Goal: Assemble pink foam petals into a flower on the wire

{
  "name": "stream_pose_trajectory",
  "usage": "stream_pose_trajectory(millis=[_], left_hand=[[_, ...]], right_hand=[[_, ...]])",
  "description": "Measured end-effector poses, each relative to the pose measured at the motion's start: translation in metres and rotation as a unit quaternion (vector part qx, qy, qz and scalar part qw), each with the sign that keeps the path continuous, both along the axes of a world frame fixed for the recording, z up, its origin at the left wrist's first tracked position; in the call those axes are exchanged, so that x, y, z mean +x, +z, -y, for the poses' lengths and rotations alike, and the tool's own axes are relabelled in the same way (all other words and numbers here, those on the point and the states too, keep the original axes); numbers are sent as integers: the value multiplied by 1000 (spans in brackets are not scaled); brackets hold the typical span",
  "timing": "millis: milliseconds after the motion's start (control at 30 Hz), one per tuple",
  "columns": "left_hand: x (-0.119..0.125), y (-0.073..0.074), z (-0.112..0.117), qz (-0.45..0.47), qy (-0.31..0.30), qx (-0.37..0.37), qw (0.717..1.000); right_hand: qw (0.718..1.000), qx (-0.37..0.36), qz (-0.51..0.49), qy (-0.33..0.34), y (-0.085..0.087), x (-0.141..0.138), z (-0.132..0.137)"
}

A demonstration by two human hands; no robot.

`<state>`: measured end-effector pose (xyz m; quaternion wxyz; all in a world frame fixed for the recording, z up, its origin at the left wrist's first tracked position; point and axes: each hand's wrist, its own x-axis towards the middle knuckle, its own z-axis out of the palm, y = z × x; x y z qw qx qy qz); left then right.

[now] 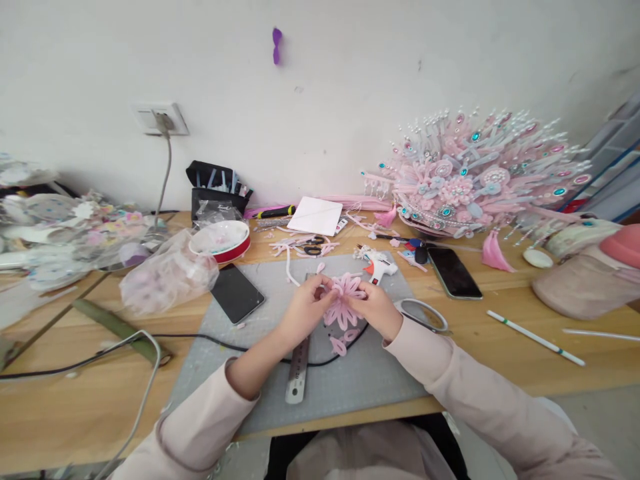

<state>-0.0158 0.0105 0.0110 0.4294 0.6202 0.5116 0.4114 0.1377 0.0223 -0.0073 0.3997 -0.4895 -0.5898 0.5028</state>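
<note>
Pink flower point(343, 309) is over the gray mat point(350, 393), loops fanning out so I can't really call a long axis, longest ones aimed wearer-ward. Left hand point(306, 308) pinches one side, right hand point(379, 308) the other. Steel ruler point(298, 373) lies nearby.

A craft workspace
Cutting mat point(350, 393) at six o'clock, glue gun point(383, 266) near four, beaded decoration point(465, 183) at two.

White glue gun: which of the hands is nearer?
Right. The right hand is just on the wearer's side of the glue gun; the left hand is farther off to its left, beyond the pink flower.
</note>
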Motion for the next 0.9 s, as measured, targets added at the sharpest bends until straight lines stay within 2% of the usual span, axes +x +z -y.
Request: stream_pose_trajectory(millis=[200,467,600,733,900], left_hand=[[0,-6,-1,4,-17,19,1000],[-3,1,-2,136,-36,-69,988],[-4,3,-3,177,-29,-83,980],[-2,2,-2,170,-22,-82,982],[-1,-2,-1,115,-14,-56,992]], right_hand=[[997,-51,-56,-5,5,0,2],[995,-53,-84,6,4,-2,0],[992,-50,-110,24,5,-2,0],[994,-36,-94,29,7,-1,1],[996,-24,-82,33,8,-1,2]])
